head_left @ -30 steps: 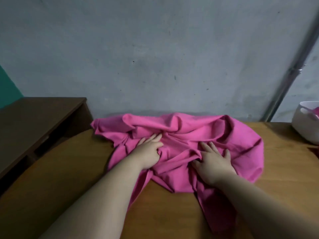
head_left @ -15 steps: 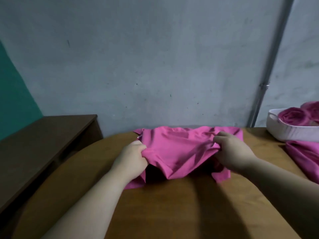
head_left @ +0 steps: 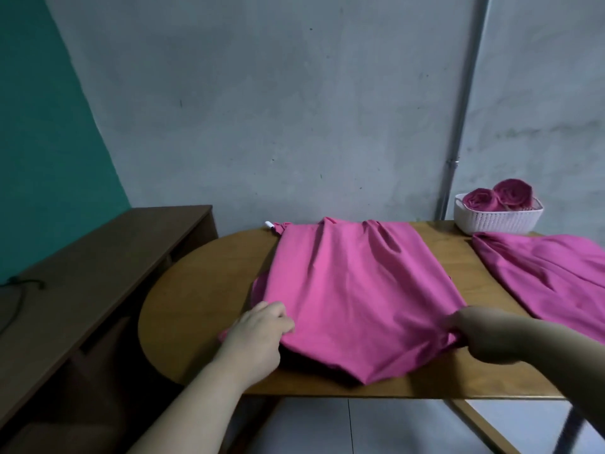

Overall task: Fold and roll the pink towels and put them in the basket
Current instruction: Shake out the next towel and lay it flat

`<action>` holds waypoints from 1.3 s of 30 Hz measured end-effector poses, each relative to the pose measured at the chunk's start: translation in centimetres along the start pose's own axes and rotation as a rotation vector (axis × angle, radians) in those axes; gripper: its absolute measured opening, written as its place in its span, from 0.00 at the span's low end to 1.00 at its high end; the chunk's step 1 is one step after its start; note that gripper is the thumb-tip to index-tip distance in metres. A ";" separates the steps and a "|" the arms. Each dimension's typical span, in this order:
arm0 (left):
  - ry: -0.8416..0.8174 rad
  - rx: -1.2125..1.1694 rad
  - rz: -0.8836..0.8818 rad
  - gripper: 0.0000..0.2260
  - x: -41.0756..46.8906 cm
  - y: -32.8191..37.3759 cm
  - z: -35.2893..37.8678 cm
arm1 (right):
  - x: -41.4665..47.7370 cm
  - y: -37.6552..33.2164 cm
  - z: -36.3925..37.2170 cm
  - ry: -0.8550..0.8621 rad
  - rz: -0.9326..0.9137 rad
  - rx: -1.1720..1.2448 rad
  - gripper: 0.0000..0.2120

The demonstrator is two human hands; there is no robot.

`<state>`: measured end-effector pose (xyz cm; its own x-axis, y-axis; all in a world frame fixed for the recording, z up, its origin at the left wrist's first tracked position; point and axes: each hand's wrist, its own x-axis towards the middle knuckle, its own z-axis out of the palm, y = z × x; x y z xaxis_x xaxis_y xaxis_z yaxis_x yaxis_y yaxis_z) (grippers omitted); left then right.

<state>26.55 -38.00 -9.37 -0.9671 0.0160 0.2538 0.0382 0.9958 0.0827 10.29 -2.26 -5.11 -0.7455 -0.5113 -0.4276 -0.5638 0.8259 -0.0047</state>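
Observation:
A pink towel (head_left: 353, 290) lies stretched out on the round wooden table (head_left: 196, 290), running from the far edge toward me. My left hand (head_left: 262, 329) grips its near left corner. My right hand (head_left: 474, 329) pinches its near right corner. The near edge sags between them over the table's front. A second pink towel (head_left: 550, 276) lies spread on the table to the right. At the back right stands a white basket (head_left: 497, 219) holding two rolled pink towels (head_left: 497, 196).
A dark brown desk (head_left: 98, 276) stands to the left of the table, with a black cable (head_left: 19, 290) on it. A grey wall is close behind. A metal pipe (head_left: 458, 126) runs up the wall near the basket.
The towel was a crumpled heap under my hands; both hands took its corners and pulled it toward me, so it now lies stretched flat. The view has pulled back.

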 end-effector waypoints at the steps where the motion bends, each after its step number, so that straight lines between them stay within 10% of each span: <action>1: -0.063 -0.028 0.022 0.21 -0.2 0.2 0.3 | -0.5 0.1 -0.1 -0.035 -0.009 -0.001 0.15; 7: -0.203 -0.473 -0.066 0.20 -0.1 -0.3 2.7 | 0.5 -3.7 -1.1 -0.001 -0.104 0.064 0.07; 11: 0.069 -0.677 -0.234 0.13 0.3 -2.4 4.4 | 5.7 -7.0 0.0 0.336 -0.136 0.069 0.09; 15: -0.178 -0.771 -0.381 0.50 1.1 -4.9 5.1 | 11.3 -10.5 2.1 0.271 -0.078 0.098 0.27; 21: -0.194 -0.565 -0.494 0.53 6.0 -9.8 6.9 | 17.4 -12.3 2.7 0.184 0.000 0.088 0.39; 27: -0.298 -0.201 -0.656 0.33 11.6 -15.8 8.5 | 24.4 -11.1 -0.4 0.237 0.021 0.077 0.44; 39: -0.164 -0.034 -1.035 0.50 16.7 -24.3 8.8 | 36.2 -9.8 -4.7 0.324 -0.067 0.051 0.36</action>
<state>7.27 -61.12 -15.66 -0.5538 -0.8277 -0.0901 -0.8227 0.5273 0.2123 -12.79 -29.99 -16.26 -0.7866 -0.6067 -0.1151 -0.6026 0.7948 -0.0718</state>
